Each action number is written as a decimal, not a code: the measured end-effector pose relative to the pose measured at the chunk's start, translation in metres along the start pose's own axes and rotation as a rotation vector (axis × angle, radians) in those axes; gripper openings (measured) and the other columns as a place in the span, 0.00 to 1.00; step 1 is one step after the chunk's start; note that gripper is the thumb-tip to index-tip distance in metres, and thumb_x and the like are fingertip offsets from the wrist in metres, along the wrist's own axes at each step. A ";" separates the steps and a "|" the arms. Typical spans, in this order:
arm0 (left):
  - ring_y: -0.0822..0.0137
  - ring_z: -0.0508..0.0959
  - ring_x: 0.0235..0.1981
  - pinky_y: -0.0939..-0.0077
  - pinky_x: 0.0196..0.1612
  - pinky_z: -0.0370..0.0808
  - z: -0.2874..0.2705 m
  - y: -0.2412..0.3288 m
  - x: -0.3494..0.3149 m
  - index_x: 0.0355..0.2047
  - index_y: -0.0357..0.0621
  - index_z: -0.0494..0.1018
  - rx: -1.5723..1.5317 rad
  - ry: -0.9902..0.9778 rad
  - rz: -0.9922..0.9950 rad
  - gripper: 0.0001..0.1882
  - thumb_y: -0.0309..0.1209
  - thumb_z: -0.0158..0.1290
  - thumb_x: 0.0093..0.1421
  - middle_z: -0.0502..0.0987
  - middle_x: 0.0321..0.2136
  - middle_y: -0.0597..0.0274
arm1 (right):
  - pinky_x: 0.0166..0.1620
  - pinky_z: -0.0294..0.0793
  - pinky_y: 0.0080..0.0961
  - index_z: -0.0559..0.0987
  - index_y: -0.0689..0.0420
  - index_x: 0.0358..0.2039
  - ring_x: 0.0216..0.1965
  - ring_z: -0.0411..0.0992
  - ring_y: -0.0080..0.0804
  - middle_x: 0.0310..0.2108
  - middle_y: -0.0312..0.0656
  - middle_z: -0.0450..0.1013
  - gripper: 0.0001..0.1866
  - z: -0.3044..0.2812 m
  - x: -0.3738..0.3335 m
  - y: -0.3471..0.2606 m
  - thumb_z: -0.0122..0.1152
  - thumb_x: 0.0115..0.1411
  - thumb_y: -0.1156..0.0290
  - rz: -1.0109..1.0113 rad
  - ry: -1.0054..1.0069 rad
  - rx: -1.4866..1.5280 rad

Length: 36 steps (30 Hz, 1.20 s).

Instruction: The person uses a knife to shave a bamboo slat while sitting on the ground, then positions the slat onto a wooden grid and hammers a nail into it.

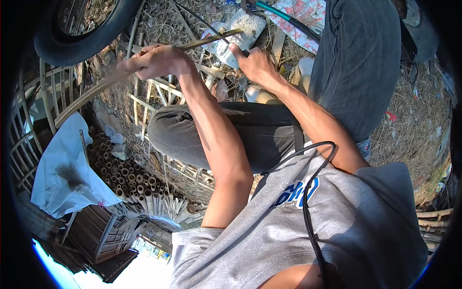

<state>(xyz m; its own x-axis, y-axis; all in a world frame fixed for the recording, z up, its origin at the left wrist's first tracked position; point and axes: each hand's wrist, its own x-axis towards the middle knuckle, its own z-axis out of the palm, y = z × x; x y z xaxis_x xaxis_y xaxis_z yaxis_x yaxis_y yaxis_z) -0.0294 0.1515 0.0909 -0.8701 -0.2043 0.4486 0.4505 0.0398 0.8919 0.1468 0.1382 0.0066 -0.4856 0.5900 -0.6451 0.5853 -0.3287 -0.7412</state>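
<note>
My left hand (156, 61) is closed round a long split bamboo strip (89, 96), which slants from lower left to upper right. Its far end lies beyond my wrist, near my right hand (255, 65). That right hand is closed on the short dark handle of a knife (206, 23), the thumb laid along it. The knife's long narrow blade points up and left, crossing the strip in view; whether they touch I cannot tell. Beneath the crossing, a whitish rough block (245, 29) rests on the ground. My bent, dark-trousered leg (226, 135) is below both hands.
A black tyre (53, 50) stands upper left. A tool with a green handle (281, 14) lies beside a red-and-white plastic sheet (308, 21). Woven bamboo lattice (166, 89) is near my knee. Stacked bamboo tubes (130, 178) and a white sheet (62, 168) are at lower left.
</note>
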 end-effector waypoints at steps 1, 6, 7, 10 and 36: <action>0.78 0.52 0.07 0.80 0.09 0.49 -0.002 -0.003 0.003 0.12 0.57 0.53 -0.002 -0.011 -0.029 0.32 0.54 0.35 0.75 0.53 0.08 0.77 | 0.18 0.66 0.43 0.71 0.68 0.10 0.12 0.67 0.37 0.06 0.51 0.61 0.45 -0.003 0.002 0.000 0.46 0.69 0.37 0.042 -0.051 0.009; 0.78 0.53 0.07 0.79 0.11 0.51 -0.007 -0.003 0.007 0.12 0.56 0.51 -0.112 -0.046 -0.099 0.33 0.55 0.34 0.75 0.53 0.08 0.76 | 0.24 0.70 0.47 0.72 0.69 0.11 0.13 0.69 0.42 0.07 0.56 0.63 0.45 0.002 -0.025 -0.025 0.45 0.70 0.38 -0.304 -0.016 -0.141; 0.79 0.53 0.07 0.79 0.10 0.52 0.000 -0.004 0.003 0.12 0.57 0.51 -0.077 -0.094 -0.065 0.33 0.56 0.34 0.75 0.53 0.08 0.77 | 0.24 0.71 0.47 0.73 0.70 0.12 0.14 0.70 0.42 0.08 0.56 0.64 0.45 0.001 -0.015 -0.010 0.45 0.69 0.37 -0.203 0.002 -0.107; 0.78 0.54 0.06 0.80 0.10 0.60 -0.001 -0.014 0.010 0.10 0.58 0.51 -0.031 -0.032 -0.063 0.35 0.59 0.31 0.74 0.50 0.06 0.79 | 0.25 0.71 0.47 0.74 0.70 0.14 0.14 0.70 0.39 0.08 0.53 0.65 0.45 -0.012 0.004 0.012 0.45 0.69 0.37 -0.124 0.014 -0.050; 0.75 0.57 0.07 0.79 0.12 0.59 -0.013 -0.011 0.013 0.13 0.55 0.52 -0.079 -0.094 -0.079 0.35 0.62 0.28 0.73 0.54 0.07 0.73 | 0.30 0.75 0.48 0.81 0.71 0.32 0.25 0.78 0.52 0.21 0.60 0.76 0.39 0.007 0.013 0.041 0.48 0.69 0.39 0.034 0.097 -0.104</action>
<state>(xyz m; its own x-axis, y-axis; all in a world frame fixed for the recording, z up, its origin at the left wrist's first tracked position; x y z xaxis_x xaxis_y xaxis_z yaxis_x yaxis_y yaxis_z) -0.0429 0.1355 0.0860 -0.9165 -0.1116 0.3843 0.3914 -0.0510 0.9188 0.1602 0.1275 -0.0331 -0.4024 0.6499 -0.6447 0.6666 -0.2746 -0.6930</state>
